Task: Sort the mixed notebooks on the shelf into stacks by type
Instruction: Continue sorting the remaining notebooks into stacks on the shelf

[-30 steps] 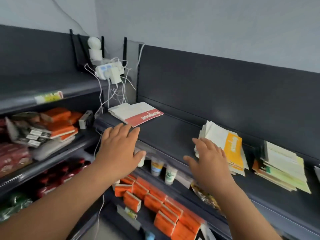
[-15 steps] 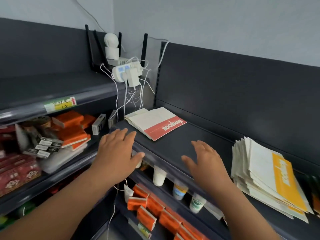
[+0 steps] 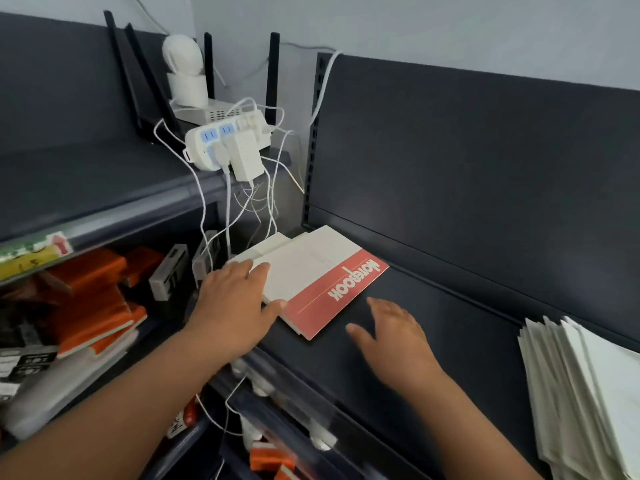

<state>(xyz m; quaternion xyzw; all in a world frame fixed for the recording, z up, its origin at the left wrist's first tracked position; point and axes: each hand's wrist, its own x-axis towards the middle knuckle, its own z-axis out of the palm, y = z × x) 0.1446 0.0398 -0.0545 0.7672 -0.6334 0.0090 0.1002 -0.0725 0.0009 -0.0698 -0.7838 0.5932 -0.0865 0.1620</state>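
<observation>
A small stack of white notebooks with a red "NOTEBOOK" band (image 3: 322, 278) lies at the left end of the dark shelf (image 3: 433, 327). My left hand (image 3: 232, 306) rests on the stack's left front corner, fingers spread flat, thumb touching its front edge. My right hand (image 3: 394, 337) hovers open just right of the stack, over bare shelf, holding nothing. A fanned pile of white notebooks (image 3: 585, 403) sits at the right edge of the view.
A white power strip with plugs and dangling cables (image 3: 228, 147) hangs just behind the red-band stack, below a router with black antennas (image 3: 214, 112). Orange boxes (image 3: 93, 299) fill the left shelf. More orange packs (image 3: 266, 459) and cups sit on the lower shelf.
The view has swung left, so the orange-striped pile slid mostly out of frame. My left hand moved forward onto the red-band stack; my right hand moved closer to it.
</observation>
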